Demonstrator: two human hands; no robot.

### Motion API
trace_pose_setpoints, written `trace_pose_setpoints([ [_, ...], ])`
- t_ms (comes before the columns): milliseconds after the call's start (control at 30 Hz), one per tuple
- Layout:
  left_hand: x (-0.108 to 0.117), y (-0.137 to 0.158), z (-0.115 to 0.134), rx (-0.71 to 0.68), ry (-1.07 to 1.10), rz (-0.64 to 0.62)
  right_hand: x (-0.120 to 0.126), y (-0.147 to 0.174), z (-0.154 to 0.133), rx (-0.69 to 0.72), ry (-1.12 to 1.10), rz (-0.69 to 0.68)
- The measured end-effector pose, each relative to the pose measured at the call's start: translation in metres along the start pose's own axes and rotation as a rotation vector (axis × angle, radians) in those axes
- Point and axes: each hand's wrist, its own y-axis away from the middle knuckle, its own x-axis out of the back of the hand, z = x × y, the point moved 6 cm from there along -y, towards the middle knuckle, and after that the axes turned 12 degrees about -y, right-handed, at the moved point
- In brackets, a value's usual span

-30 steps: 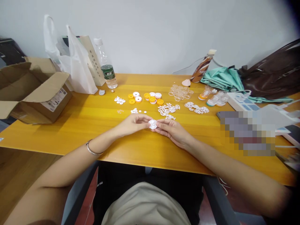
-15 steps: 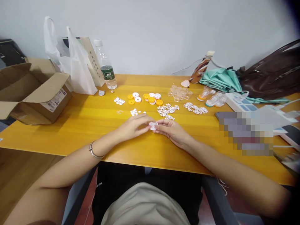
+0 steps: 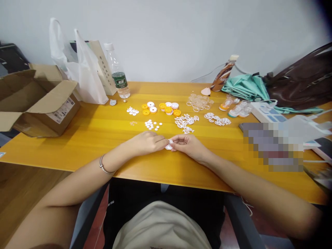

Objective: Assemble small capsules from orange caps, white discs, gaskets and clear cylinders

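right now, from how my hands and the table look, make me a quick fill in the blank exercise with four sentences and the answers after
The round white plastic piece is between the left hand and the ____ hand.
The thin silver metal bangle circles the ____ wrist.
The clear plastic water bottle wears a ____ label.
The open brown box beside the white plastic bag is made of ____.

Missing words: right; left; green; cardboard.

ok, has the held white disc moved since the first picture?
Yes, slightly: the white disc sits closer to the near table edge, with a wider gap to the nearest white lattice pieces, which have stayed put.
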Motion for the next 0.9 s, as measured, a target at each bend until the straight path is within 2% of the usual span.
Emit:
trace_pose_setpoints([
  [433, 0.01, -0.002, 0.002, -0.135, 0.064, -0.036, -0.002, 0.002, 0.0, -0.034, -0.092, -0.061],
  [700, 0.012, -0.003, 0.002, -0.119, 0.115, -0.04, 0.0, 0.001, 0.002, -0.035, -0.13, -0.067],
  [900, 0.011, -0.005, -0.005, -0.025, 0.187, -0.045, 0.003, -0.001, 0.003, -0.042, -0.24, -0.054],
])
